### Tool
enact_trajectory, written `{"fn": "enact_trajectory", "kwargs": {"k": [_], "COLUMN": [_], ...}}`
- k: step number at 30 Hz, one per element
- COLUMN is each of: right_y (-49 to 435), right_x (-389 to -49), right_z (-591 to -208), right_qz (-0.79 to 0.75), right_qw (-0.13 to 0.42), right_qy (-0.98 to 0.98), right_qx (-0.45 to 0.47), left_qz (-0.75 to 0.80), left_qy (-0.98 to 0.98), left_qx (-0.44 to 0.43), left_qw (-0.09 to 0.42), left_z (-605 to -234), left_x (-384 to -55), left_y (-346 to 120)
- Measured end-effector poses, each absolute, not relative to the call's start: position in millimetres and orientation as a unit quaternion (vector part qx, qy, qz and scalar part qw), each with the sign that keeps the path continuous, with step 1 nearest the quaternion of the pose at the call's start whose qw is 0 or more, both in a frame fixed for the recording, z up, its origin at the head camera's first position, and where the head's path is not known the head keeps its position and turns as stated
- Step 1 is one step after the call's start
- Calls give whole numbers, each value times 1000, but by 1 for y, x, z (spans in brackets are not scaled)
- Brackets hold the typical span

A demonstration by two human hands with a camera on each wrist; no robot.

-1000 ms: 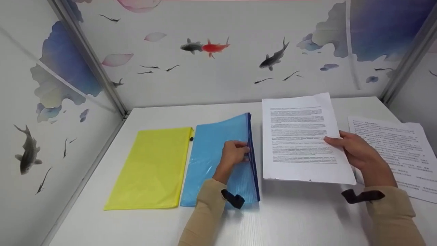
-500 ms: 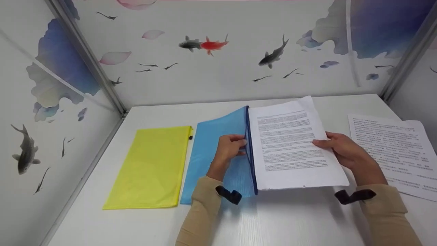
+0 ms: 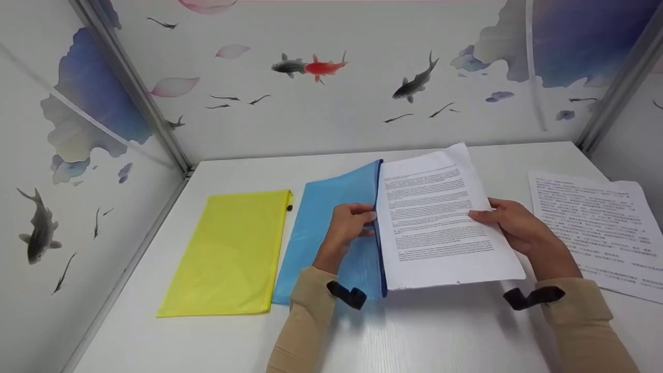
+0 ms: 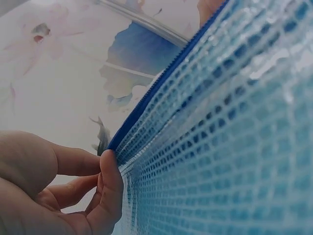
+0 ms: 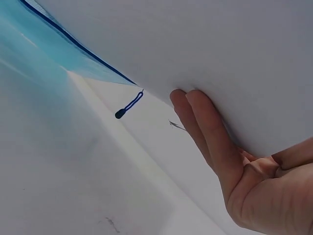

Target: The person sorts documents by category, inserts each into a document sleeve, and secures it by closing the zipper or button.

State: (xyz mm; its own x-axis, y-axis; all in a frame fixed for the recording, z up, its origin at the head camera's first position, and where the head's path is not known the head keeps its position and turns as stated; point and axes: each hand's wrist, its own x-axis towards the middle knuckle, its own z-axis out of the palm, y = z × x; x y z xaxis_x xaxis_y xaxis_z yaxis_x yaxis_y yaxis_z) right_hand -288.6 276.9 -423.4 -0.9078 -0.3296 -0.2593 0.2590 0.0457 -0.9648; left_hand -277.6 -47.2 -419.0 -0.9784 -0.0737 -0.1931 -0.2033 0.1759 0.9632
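A translucent blue zipper document pouch (image 3: 331,199) has its dark-blue zipped edge raised on the right. My left hand (image 3: 348,228) pinches that edge between thumb and fingers; the left wrist view shows the grid-patterned plastic and the zipper edge (image 4: 151,93) close up. A printed sheaf of paper (image 3: 435,217) is in my right hand (image 3: 520,225), thumb on top and fingers beneath. Its left edge meets the pouch's opening; how far it goes in is hard to tell. From below, the right wrist view shows straight fingers (image 5: 210,127) under the paper and a zipper pull (image 5: 128,105) dangling.
A yellow zipper pouch (image 3: 225,254) lies flat left of the blue one. More printed sheets (image 3: 595,233) rest on the white table (image 3: 430,336) at the right, partly behind my right arm. White panels with painted fish (image 3: 311,114) enclose the back and sides.
The paper has moved left from beside the blue pouch to its opening, carried by my right hand. My left hand has raised the pouch's zipped edge a little.
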Motion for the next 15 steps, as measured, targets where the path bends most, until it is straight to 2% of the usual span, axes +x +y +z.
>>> {"fn": "enact_trajectory", "kwargs": {"k": [15], "right_y": [264], "right_x": [-290], "right_z": [-430], "right_qz": [-693], "right_qw": [219], "right_qy": [687], "right_qx": [2], "left_qz": [638], "left_qy": [763], "left_qx": [-83], "left_qw": [55], "left_z": [-419], "left_x": [-277], "left_y": [-50]}}
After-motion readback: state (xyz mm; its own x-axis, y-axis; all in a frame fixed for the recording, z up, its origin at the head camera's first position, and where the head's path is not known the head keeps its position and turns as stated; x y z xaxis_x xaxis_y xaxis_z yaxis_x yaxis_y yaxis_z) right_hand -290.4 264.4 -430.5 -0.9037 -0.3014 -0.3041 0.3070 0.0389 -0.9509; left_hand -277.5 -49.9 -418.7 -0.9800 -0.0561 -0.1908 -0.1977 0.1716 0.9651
